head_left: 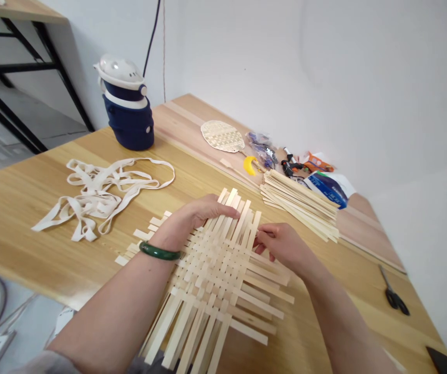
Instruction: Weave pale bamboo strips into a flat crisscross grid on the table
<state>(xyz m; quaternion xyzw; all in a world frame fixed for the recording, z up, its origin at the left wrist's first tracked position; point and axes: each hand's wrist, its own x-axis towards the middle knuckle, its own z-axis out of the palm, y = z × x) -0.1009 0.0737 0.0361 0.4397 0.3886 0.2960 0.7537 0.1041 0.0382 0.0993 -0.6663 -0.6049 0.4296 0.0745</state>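
A half-woven mat of pale wooden strips [215,270] lies over the table's near edge, with loose strip ends sticking out on all sides. My left hand [207,209], with a green bangle on its wrist, grips the mat's far end, thumb on top of the strips and fingers partly hidden. At the far right edge, the curled fingers of my right hand [280,241] pinch the outermost lengthwise strip [255,232]. The fingertips there are partly covered by the strip.
On the wooden table [102,280] are a tangled cream ribbon [102,189], a blue-and-white jug [127,106], a woven fan [222,136], a stack of strips [305,202], a yellow tape measure-like item [249,165], a glue gun [289,166], a blue packet [327,188] and scissors [394,296].
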